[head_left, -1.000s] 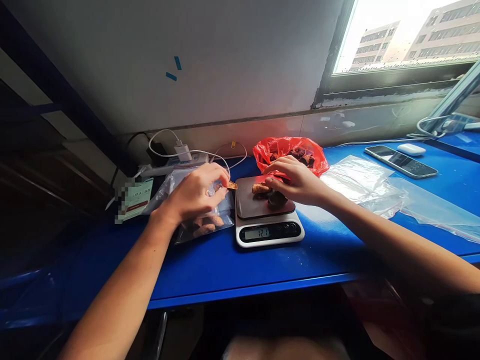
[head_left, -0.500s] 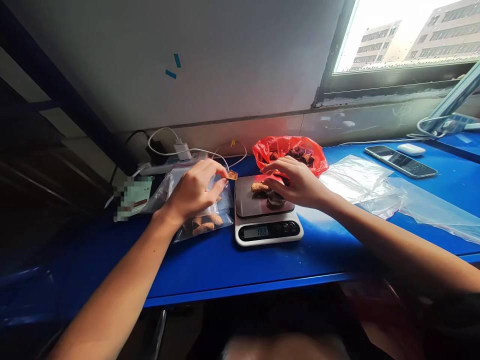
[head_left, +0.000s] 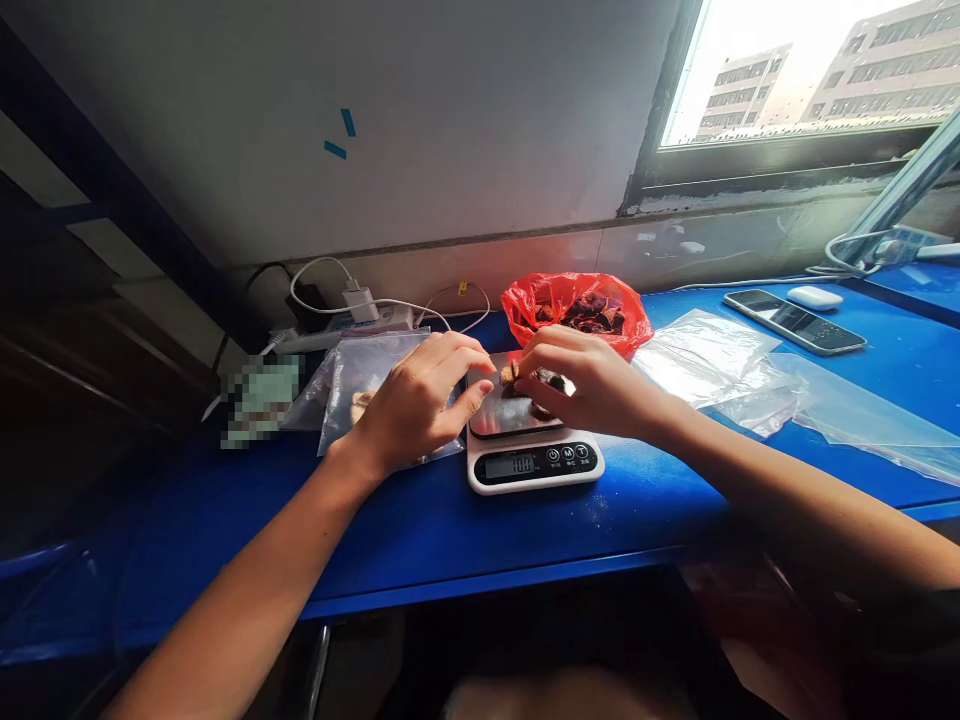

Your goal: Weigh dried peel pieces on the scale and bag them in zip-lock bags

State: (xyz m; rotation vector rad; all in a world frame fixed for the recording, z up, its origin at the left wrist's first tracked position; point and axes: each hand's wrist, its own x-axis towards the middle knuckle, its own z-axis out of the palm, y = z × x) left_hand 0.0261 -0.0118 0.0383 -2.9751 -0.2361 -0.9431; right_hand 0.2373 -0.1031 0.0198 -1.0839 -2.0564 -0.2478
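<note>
A white kitchen scale [head_left: 534, 463] with a dark plate stands on the blue table [head_left: 465, 540], and its display reads 100. Several brown dried pieces [head_left: 510, 376] lie on the plate. My right hand [head_left: 589, 385] curls over them, thumb and fingers pinched on one piece. My left hand [head_left: 420, 400] reaches in from the left, its fingers apart and the fingertips at the plate's left edge, right next to a tan piece. Under my left hand lies a clear zip bag [head_left: 360, 380]. A red plastic bag [head_left: 577, 305] with more dark pieces sits just behind the scale.
Empty clear bags [head_left: 712, 360] lie right of the scale. Farther right are a phone [head_left: 795, 322] and a white earbud case [head_left: 812, 297]. A power strip with a white charger [head_left: 361, 303] and cables runs along the wall. A green card [head_left: 262, 400] lies at the left.
My left hand, which held a tan piece over the zip bag, has moved right to the scale plate. The display dropped from 121 to 100. My right hand stayed over the plate.
</note>
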